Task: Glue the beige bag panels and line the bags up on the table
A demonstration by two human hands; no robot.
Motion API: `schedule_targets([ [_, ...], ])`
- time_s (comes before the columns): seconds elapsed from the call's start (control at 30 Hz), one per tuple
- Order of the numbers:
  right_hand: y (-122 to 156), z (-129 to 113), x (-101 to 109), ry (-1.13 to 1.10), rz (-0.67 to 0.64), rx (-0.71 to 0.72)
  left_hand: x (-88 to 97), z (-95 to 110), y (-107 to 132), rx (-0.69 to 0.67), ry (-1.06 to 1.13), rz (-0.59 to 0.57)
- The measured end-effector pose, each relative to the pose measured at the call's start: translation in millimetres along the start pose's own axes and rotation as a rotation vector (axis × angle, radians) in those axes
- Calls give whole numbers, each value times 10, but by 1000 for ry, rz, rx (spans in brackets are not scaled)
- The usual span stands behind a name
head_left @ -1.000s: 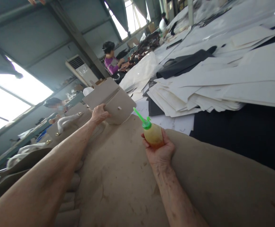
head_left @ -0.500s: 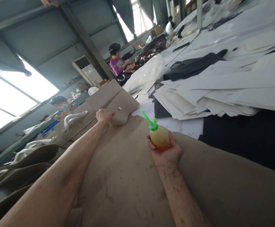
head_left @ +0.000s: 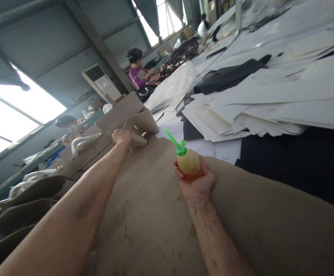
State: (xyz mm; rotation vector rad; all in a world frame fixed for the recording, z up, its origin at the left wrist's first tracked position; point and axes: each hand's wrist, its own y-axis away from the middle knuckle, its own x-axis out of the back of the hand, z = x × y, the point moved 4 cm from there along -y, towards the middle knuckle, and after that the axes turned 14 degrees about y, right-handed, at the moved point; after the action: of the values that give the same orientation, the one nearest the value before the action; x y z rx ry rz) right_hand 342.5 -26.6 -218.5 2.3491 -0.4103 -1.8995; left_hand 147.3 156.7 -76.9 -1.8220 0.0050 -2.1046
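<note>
My right hand [head_left: 195, 180] is wrapped around a squeeze bottle [head_left: 189, 163] with a green cap and a long green nozzle. Amber liquid shows in its lower part, and the nozzle tilts up to the left. Farther off, my left hand [head_left: 121, 137] is closed on the near edge of a taupe bag panel [head_left: 143, 122], which looks like leather and has a small slot in it. The panel is curled, its lower edge rolled up off the brown work surface [head_left: 143, 199]. Behind it stands another flat taupe panel [head_left: 119, 111].
White sheets [head_left: 270, 99] lie stacked at the right, above black material [head_left: 293, 165]. Dark folded material [head_left: 230, 76] rests on the far table. Taupe bags with wrapped handles [head_left: 83, 143] line the left. Two co-workers sit beyond, one in a purple top [head_left: 138, 76].
The panel in my left hand has bent and curled, its lower edge lifting. The bottle stays in my right hand. The whole view has shifted slightly.
</note>
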Motion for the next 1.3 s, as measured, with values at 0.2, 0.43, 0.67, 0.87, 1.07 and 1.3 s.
schedule_targets([
  [0.2, -2, 1, -6, -8, -7, -14, 45, 157, 57, 17, 48, 88],
  [0.43, -18, 16, 7, -31, -9, -9, 40, 126, 183, -20, 97, 116],
  [0.67, -9, 18, -16, -24, -1, -16, 44, 24, 195, -119, 90, 163],
  [0.87, 1, -8, -21, 0, 45, -23, 42, -50, 106, -14, 76, 182],
  [1.07, 18, -7, -46, 8, 56, -23, -16, -51, 157, -144, 111, 217],
  [1.3, 1, -19, -32, 12, 61, -21, 150, 45, 335, -307, 130, 230],
])
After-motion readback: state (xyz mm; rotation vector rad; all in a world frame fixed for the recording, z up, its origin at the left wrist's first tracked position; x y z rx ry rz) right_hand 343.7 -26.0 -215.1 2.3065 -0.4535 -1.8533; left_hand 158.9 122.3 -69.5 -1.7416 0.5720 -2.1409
